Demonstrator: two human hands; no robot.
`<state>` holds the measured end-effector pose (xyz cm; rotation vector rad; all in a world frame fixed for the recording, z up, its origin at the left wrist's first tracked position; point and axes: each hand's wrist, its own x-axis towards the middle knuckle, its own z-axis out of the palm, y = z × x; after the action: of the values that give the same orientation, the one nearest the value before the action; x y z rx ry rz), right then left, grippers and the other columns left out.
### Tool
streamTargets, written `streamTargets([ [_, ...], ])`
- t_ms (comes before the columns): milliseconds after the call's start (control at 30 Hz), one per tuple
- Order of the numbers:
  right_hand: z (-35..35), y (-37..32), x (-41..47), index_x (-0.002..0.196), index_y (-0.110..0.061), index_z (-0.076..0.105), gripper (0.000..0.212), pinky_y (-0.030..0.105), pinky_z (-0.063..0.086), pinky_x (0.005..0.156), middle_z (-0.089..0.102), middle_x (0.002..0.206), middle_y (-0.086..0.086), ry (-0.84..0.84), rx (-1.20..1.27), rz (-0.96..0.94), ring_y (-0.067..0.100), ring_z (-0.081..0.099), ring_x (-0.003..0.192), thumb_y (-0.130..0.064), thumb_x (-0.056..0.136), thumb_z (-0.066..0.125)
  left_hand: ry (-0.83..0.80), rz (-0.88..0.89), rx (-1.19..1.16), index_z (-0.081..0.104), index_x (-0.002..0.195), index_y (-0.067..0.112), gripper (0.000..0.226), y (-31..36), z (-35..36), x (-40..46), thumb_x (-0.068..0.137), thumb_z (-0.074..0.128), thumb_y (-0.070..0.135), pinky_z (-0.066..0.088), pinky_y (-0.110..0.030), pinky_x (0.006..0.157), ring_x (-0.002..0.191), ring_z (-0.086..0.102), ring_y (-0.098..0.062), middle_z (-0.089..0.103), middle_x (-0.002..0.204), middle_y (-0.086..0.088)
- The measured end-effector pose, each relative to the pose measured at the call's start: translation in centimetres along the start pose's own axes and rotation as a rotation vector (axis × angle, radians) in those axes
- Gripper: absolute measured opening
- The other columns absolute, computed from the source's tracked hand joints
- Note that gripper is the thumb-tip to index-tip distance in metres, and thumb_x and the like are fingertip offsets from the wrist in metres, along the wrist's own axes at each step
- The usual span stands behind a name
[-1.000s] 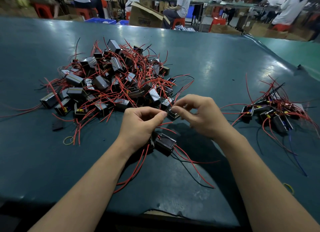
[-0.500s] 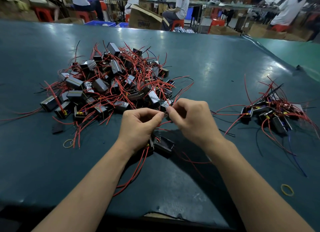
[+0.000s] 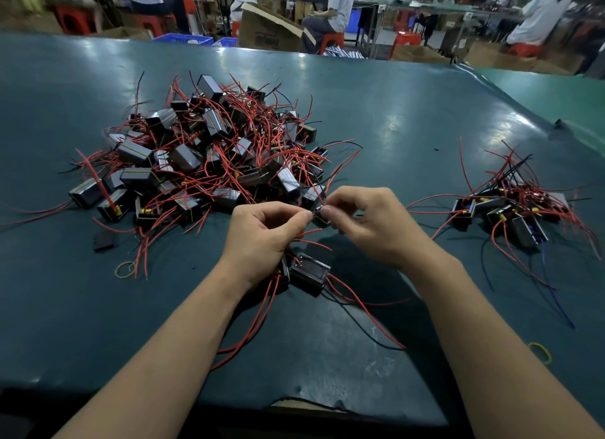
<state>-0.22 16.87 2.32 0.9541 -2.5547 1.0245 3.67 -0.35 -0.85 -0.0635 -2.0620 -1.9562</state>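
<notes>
My left hand (image 3: 262,235) and my right hand (image 3: 370,226) meet fingertip to fingertip above the dark green table (image 3: 393,118). Both pinch thin wire ends at the point where they meet; the wire itself is mostly hidden by my fingers. Red wires trail down from my left hand to a small black box-shaped part (image 3: 309,271) lying under my wrists. A second such part is partly hidden beneath my left hand.
A big pile of black parts with red wires (image 3: 209,157) lies to the far left. A smaller pile (image 3: 514,206) sits at the right. Two yellow rubber bands (image 3: 124,270) (image 3: 541,352) lie loose. People sit at benches behind the table.
My right hand moved in toward my left hand and stays closed against it. The black part under my wrists has barely shifted.
</notes>
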Motion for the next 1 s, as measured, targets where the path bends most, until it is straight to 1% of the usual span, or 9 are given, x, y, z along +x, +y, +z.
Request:
streamTargets([
  [133,0.9,-1.6,0.8,0.06,-0.012,0.053,0.028,0.017,0.024,0.03,0.043,0.047,-0.003,-0.089,0.952,0.814,0.011,0.037,0.039,-0.013,0.087,0.049,-0.019,0.007,-0.043,0.076,0.076,0.014,0.01,0.2,0.0,-0.1,0.081,0.074,0.006,0.049,-0.019,0.061,0.062,0.061,-0.011,0.072,0.068,-0.004],
  [200,0.9,-1.8,1.0,0.063,-0.011,0.05,0.026,0.013,0.02,0.027,0.039,0.049,-0.004,-0.119,1.283,1.003,0.006,0.033,0.036,-0.014,0.088,0.046,-0.013,0.021,-0.021,0.076,0.075,0.016,0.013,0.3,0.1,0.0,0.082,0.074,0.005,0.048,-0.016,0.061,0.061,0.061,-0.007,0.072,0.066,0.001],
  [267,1.0,-1.7,0.9,0.067,-0.007,0.058,0.027,0.014,0.027,0.03,0.045,0.05,-0.002,-0.044,1.11,0.91,0.005,0.039,0.036,-0.014,0.092,0.055,0.008,0.017,-0.009,0.075,0.074,0.017,0.015,0.3,0.1,0.0,0.082,0.073,0.004,0.048,-0.015,0.06,0.058,0.06,-0.004,0.071,0.063,0.006],
  [400,2.3,-1.9,-0.2,0.07,-0.006,0.068,0.027,0.031,0.046,0.052,0.063,0.058,0.005,0.217,0.03,0.267,0.02,0.056,0.051,-0.022,0.091,0.064,0.023,0.031,-0.003,0.074,0.074,0.015,0.014,0.3,0.1,0.0,0.082,0.074,0.004,0.046,-0.012,0.057,0.054,0.059,0.001,0.069,0.06,0.009],
  [467,2.3,-2.1,-0.2,0.074,-0.005,0.069,0.029,0.039,0.047,0.059,0.065,0.062,0.008,0.234,-0.139,0.119,0.028,0.056,0.057,-0.025,0.094,0.062,0.039,0.031,-0.017,0.074,0.073,0.016,0.015,0.3,0.1,0.1,0.082,0.073,0.004,0.045,-0.012,0.055,0.053,0.057,0.001,0.068,0.057,0.009],
  [600,0.1,-0.6,0.0,0.099,-0.01,0.072,0.013,0.035,0.051,0.063,0.066,0.077,-0.005,0.122,-0.03,0.075,0.019,0.059,0.066,-0.016,0.088,0.071,0.059,-0.013,-0.056,0.075,0.07,0.022,0.018,0.2,0.1,0.2,0.083,0.073,0.009,0.044,-0.013,0.05,0.05,0.057,-0.002,0.066,0.054,0.004],
  [667,-0.4,0.2,-0.2,0.115,-0.014,0.07,0.035,0.034,0.053,0.065,0.064,0.083,-0.006,0.078,-0.015,0.052,0.02,0.061,0.07,-0.008,0.082,0.076,0.039,-0.029,-0.07,0.076,0.068,0.023,0.019,0.1,0.1,0.3,0.082,0.074,0.011,0.043,-0.013,0.048,0.049,0.057,-0.003,0.066,0.055,0.003],
  [900,0.0,0.1,0.2,0.086,-0.004,0.075,0.016,0.037,0.049,0.06,0.065,0.07,0.005,0.114,-0.089,-0.175,0.02,0.058,0.062,-0.016,0.091,0.066,0.004,-0.034,-0.078,0.077,0.068,0.022,0.017,0.0,0.0,0.2,0.082,0.075,0.012,0.045,-0.015,0.051,0.053,0.057,-0.006,0.067,0.058,0.001],
  [1000,0.6,-0.8,0.1,0.066,-0.012,0.066,0.028,0.025,0.036,0.045,0.051,0.05,-0.01,0.072,0.194,0.153,0.009,0.044,0.047,-0.014,0.093,0.06,-0.017,-0.033,-0.107,0.076,0.071,0.02,0.015,0.3,0.1,0.1,0.082,0.074,0.01,0.046,-0.014,0.054,0.053,0.057,-0.004,0.068,0.059,0.003],
])
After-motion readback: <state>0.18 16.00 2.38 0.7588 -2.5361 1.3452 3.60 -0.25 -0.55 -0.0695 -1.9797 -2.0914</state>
